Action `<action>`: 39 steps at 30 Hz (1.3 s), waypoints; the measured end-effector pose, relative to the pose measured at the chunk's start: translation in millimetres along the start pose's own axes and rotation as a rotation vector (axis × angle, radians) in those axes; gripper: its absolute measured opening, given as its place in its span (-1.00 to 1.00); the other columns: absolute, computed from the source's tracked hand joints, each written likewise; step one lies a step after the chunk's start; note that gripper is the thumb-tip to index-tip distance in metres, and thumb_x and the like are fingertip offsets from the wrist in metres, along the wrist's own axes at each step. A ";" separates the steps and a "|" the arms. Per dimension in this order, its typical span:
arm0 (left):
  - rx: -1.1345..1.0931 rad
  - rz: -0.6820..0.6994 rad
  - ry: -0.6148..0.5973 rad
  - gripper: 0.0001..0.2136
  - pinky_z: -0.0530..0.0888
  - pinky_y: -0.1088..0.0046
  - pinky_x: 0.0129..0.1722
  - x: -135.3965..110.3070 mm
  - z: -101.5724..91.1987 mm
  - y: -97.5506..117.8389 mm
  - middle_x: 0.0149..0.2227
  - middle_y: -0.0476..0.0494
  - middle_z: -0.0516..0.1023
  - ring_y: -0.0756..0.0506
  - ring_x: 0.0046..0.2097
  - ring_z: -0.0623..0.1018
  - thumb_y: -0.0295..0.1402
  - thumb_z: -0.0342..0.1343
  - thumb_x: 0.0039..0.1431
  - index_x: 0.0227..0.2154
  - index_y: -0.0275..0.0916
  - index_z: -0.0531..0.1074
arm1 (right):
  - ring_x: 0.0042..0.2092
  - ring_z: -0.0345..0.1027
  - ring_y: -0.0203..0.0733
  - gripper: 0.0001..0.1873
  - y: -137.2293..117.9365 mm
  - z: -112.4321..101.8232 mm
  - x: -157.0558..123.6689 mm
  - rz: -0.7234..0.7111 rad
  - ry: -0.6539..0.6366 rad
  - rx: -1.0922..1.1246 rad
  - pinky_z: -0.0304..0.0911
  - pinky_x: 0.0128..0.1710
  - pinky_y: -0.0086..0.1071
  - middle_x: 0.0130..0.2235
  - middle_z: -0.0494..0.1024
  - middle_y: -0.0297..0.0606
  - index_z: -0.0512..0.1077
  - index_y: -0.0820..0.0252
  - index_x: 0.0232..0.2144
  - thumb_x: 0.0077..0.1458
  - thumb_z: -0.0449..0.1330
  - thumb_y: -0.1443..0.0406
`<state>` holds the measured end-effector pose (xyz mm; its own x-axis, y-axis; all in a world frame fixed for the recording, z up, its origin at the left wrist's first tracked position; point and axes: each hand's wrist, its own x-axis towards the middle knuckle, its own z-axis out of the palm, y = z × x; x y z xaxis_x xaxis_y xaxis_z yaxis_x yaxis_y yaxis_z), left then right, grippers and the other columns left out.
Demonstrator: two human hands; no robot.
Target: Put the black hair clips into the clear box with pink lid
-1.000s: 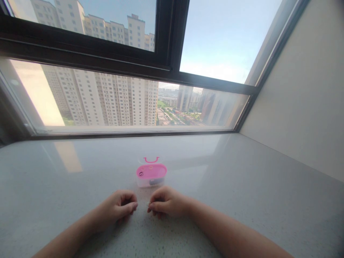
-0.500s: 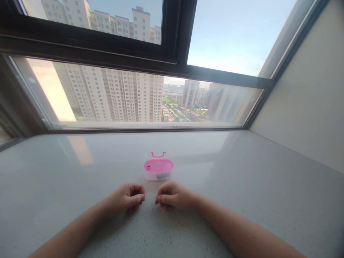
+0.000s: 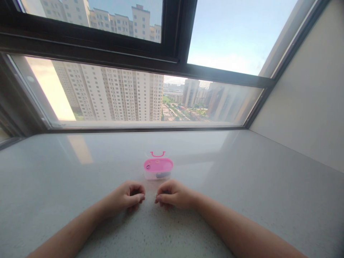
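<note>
A small clear plastic box [image 3: 158, 170] with a pink insert stands on the pale speckled window ledge [image 3: 242, 186]; its lid with a pink handle lies open behind it. Just in front of the box rest both my hands. My left hand [image 3: 128, 195] is curled, thumb pressed against the fingers. My right hand [image 3: 172, 194] is pinched the same way, a finger's width from the left. Whatever sits between the fingertips is too small to make out. Neither hand touches the box.
A wide window with a dark frame [image 3: 172, 68] runs along the far edge of the ledge, with tall buildings outside. A plain wall [image 3: 303, 107] closes the ledge on the right.
The view shifted a little, so the box and hands now sit further right and higher in the picture. The hands keep the same pinched pose.
</note>
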<state>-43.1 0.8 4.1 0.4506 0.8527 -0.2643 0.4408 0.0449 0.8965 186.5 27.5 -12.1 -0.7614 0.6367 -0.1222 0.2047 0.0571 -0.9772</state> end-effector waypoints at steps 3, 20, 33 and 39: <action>0.003 0.001 0.002 -0.83 0.21 0.55 -0.59 -0.1 0.0 0.4 -0.64 0.09 0.30 0.04 -0.60 0.26 -0.25 0.06 0.00 -0.52 -0.26 0.32 | -0.56 0.24 -0.43 -0.69 0.8 -0.4 0.5 -0.006 -0.005 0.002 0.13 -0.58 -0.56 -0.54 0.41 -0.36 0.48 0.32 -0.40 0.03 0.21 0.12; 0.010 0.042 -0.023 -0.86 0.18 0.58 -0.60 2.7 0.3 -3.6 -0.63 0.13 0.26 0.05 -0.59 0.23 -0.30 0.07 -0.03 -0.48 -0.27 0.29 | -0.56 0.25 -0.40 -0.63 1.3 -0.9 2.4 0.027 -0.004 0.020 0.14 -0.58 -0.53 -0.55 0.39 -0.35 0.49 0.34 -0.38 -0.02 0.24 0.09; 0.039 0.114 -0.037 -0.90 0.18 0.54 -0.53 2.7 -1.2 -4.1 -0.58 0.10 0.25 0.03 -0.52 0.27 -0.37 0.10 -0.05 -0.50 -0.29 0.32 | -0.56 0.26 -0.41 -0.63 -0.8 0.7 1.5 0.030 0.000 0.051 0.14 -0.59 -0.54 -0.56 0.39 -0.36 0.49 0.34 -0.39 -0.04 0.25 0.08; -0.032 0.081 -0.049 -0.85 0.20 0.55 -0.57 1.6 -0.3 -2.6 -0.62 0.10 0.29 0.05 -0.57 0.27 -0.30 0.12 0.00 -0.46 -0.30 0.35 | -0.56 0.26 -0.43 -0.66 0.0 0.4 1.8 0.023 0.001 0.035 0.13 -0.59 -0.57 -0.56 0.40 -0.36 0.50 0.33 -0.39 -0.02 0.24 0.11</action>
<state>-43.8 2.2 1.5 0.5217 0.8276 -0.2071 0.3771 -0.0059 0.9262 185.0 28.3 -12.4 -0.7560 0.6385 -0.1444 0.2003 0.0156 -0.9796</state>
